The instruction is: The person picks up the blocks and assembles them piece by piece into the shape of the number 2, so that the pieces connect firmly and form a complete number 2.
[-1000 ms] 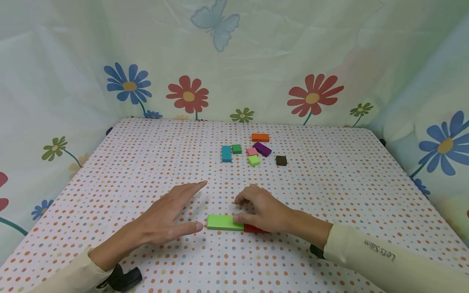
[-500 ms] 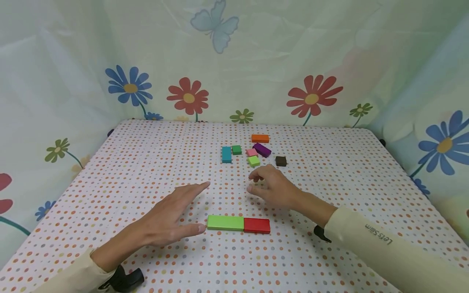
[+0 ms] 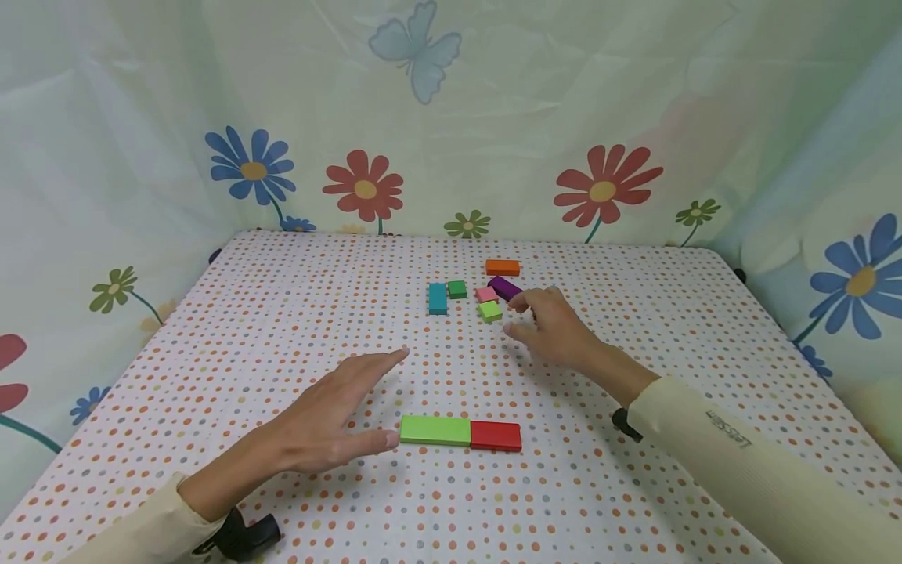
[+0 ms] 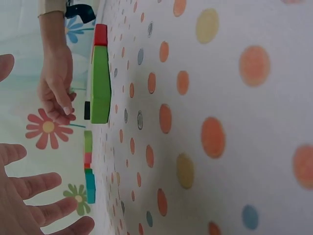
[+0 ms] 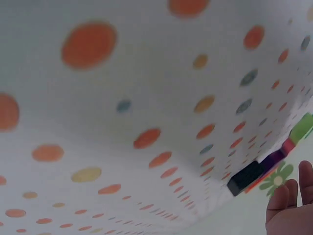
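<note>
A long light-green block (image 3: 434, 430) and a shorter red block (image 3: 496, 436) lie end to end near the front of the table. My left hand (image 3: 331, 419) hovers beside the green block's left end, fingers straight and thumb pointing at it. Farther back, my right hand (image 3: 553, 325) reaches over the dark block, bent fingers holding nothing. The hand hides that dark block (image 5: 245, 177) in the head view, but the right wrist view shows it ahead of the fingers. Just left of the right fingertips are a purple block (image 3: 504, 288), a pink block (image 3: 486, 294) and a small lime block (image 3: 490, 312).
A teal block (image 3: 438, 299) and a small dark-green block (image 3: 456, 290) lie left of the cluster. An orange block (image 3: 503, 268) is behind it. The dotted table (image 3: 247, 329) meets a flowered curtain (image 3: 486, 117) at the back.
My right hand has left the red and green blocks and moved back and right to the dark block. The red block has come fully into sight. My left hand has barely moved.
</note>
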Demonstrator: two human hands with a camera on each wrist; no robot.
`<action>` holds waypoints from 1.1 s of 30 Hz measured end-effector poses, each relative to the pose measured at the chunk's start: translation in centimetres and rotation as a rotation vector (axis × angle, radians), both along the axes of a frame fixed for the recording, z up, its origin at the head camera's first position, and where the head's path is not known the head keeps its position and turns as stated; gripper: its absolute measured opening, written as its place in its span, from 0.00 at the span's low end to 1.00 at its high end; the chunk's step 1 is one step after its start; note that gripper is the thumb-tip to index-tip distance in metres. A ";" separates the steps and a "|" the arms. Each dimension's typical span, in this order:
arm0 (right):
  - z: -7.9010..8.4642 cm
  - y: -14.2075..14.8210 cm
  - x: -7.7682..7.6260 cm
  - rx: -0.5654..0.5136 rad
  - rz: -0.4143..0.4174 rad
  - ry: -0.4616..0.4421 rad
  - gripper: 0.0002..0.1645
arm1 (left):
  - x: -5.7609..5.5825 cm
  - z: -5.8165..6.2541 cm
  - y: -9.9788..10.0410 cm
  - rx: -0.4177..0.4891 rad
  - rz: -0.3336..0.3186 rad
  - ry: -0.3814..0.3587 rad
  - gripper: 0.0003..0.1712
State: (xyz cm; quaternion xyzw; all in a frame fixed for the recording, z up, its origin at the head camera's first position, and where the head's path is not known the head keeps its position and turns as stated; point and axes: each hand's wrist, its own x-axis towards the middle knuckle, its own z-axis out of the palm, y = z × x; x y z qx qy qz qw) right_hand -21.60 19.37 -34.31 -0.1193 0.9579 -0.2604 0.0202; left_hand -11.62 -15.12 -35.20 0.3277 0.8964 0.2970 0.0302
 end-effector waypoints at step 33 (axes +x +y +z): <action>-1.5 0.1 -4.4 0.155 -0.157 -0.044 0.43 | 0.1 -0.1 0.2 -0.014 -0.005 -0.001 0.51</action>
